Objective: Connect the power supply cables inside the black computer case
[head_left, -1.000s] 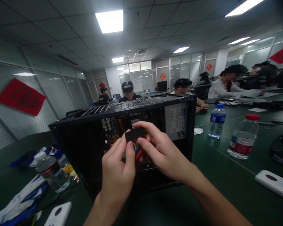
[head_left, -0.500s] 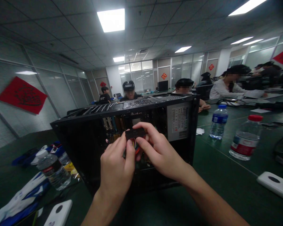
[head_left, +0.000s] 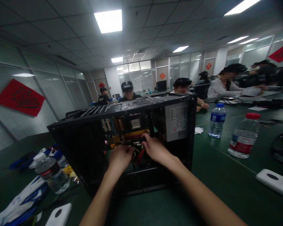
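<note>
A black computer case [head_left: 141, 185] lies open toward me on the green table, its motherboard [head_left: 113, 125] and silver power supply [head_left: 176, 121] showing inside. Both hands reach into the opening. My left hand [head_left: 121, 157] is low beside the board, fingers bent together; whatever it pinches is hidden. Closed around the dark connector end of a bundle of coloured cables [head_left: 139, 156] is my right hand [head_left: 152, 146], just below the memory slots [head_left: 135, 135]. The connector itself is mostly covered by the fingers.
Right of the case stand a blue-capped bottle [head_left: 217, 121] and a red-capped bottle [head_left: 244, 136], with a white device [head_left: 274, 182] nearer. At left are a bottle [head_left: 53, 174], gloves [head_left: 21, 201] and another white device [head_left: 58, 215]. Several people sit beyond.
Both hands have moved forward and down into the case, and have drawn apart. The black connector held up between them before is now low inside, and the board is more exposed.
</note>
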